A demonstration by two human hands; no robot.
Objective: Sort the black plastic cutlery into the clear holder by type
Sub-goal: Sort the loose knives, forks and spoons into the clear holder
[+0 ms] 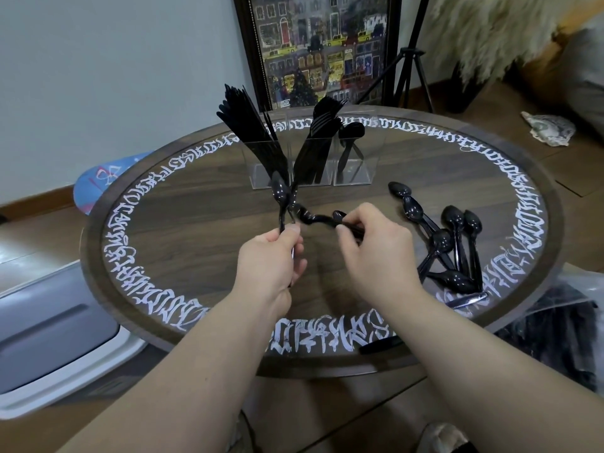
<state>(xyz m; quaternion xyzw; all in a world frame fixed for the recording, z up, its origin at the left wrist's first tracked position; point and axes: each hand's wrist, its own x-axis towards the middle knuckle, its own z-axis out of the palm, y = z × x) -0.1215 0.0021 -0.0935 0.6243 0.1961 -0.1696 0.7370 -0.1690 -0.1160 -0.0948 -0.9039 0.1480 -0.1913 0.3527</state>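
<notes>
Gathering spoons: left hand (274,253) grips a few upright by the handles, bowls above its fingers; right hand (369,243) pinches another spoon (322,220), count unclear. Stack bowls aligned, then drop into the holder (354,165)'s right compartment. Loose spoons (454,237) lie right of the fingers.

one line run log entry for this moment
left hand: grips spoons upright | right hand: pinches spoons | holder: knives, forks, few spoons | loose spoons: on table, right
</notes>
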